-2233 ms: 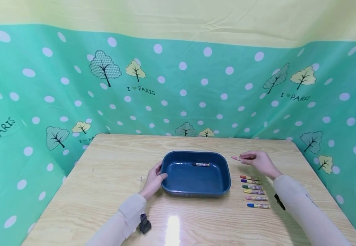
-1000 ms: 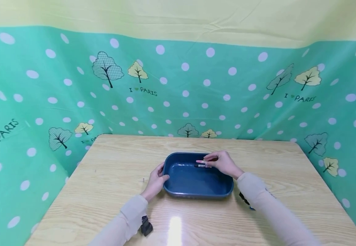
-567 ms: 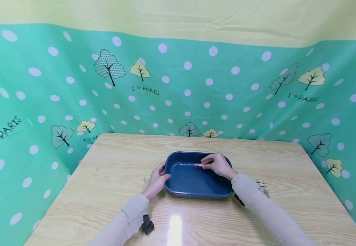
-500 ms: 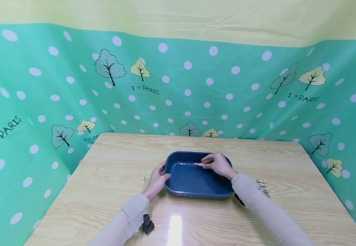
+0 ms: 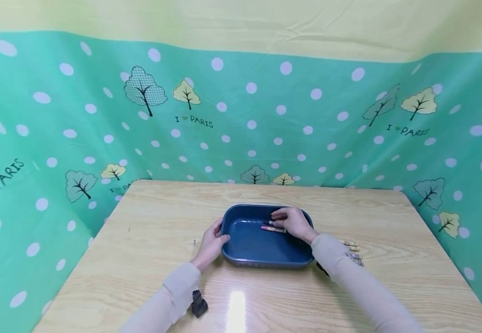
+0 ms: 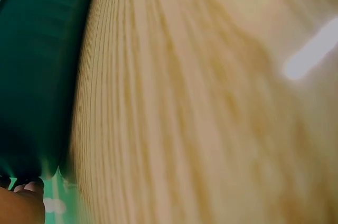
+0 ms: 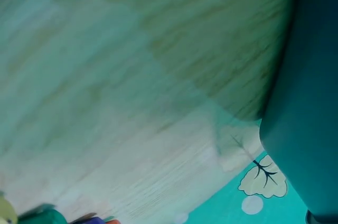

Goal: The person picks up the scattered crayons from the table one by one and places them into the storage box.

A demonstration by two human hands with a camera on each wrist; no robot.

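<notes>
A dark blue rectangular tray [image 5: 265, 247] stands on the table. My left hand [image 5: 210, 243] grips its left end, thumb over the rim and fingers outside; a bit of that hand [image 6: 24, 203] shows low in the left wrist view. My right hand [image 5: 295, 223] is inside the tray near the back right, with thumb and fingertips apart. Just below it a pink crayon [image 5: 273, 229] lies on the tray floor. Part of a black crayon [image 5: 268, 223] shows beside the fingertips, its other end hidden by the hand. Whether the fingers touch either crayon, I cannot tell.
Several crayons [image 5: 352, 249] lie on the wooden table [image 5: 161, 208] right of the tray, partly hidden by the right sleeve [image 5: 349, 273]. Their coloured ends, one a green crayon [image 7: 45, 216], edge into the right wrist view. A polka-dot curtain [image 5: 207, 152] hangs behind the table.
My right hand has carried the pink crayon leftward from beside the tray into it and let it go beside the black one. My left hand has kept its grip on the tray.
</notes>
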